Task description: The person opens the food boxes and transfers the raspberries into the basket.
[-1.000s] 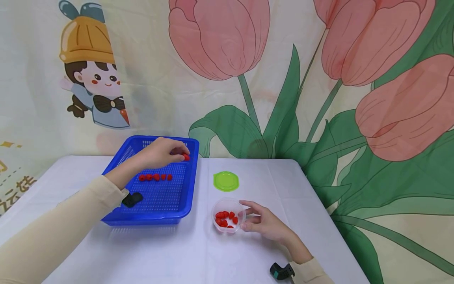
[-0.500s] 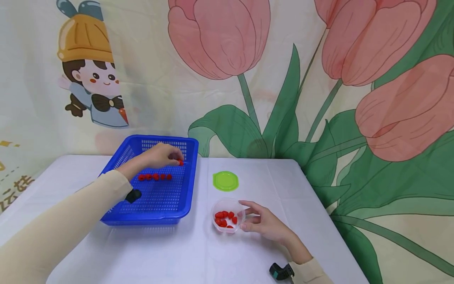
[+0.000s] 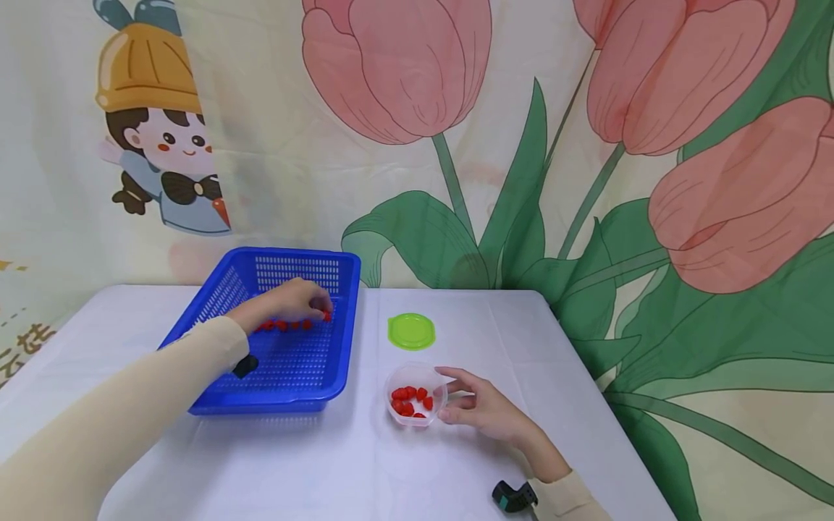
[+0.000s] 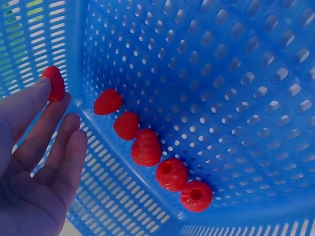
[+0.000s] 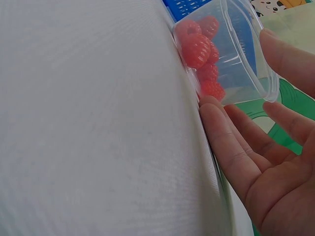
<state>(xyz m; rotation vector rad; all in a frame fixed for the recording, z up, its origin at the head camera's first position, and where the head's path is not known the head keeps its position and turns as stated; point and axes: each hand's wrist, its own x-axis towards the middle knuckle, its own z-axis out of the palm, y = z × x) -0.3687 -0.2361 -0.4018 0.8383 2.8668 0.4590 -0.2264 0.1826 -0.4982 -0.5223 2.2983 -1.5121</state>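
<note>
Left hand [image 4: 42,157]: my fingers pinch one raspberry [image 4: 55,82] inside the blue basket [image 3: 287,402]
Raspberry row [image 4: 146,147]: five in the basket, near that hand
Right hand [image 3: 485,409]: my fingers curve round the side of the clear cup [image 5: 241,86], more raspberries [image 5: 196,50] within
Green lid [image 3: 411,331]: on the desk [image 3: 365,463], beyond the cup

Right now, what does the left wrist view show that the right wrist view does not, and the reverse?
Only the left wrist view shows the left hand pinching a raspberry, and the row of five raspberries, two with hollow ends visible.

Only the right wrist view shows the right hand holding the clear plastic cup, with raspberries inside.

Both show the blue basket, though the right wrist view catches only part of it, behind the cup.
</note>
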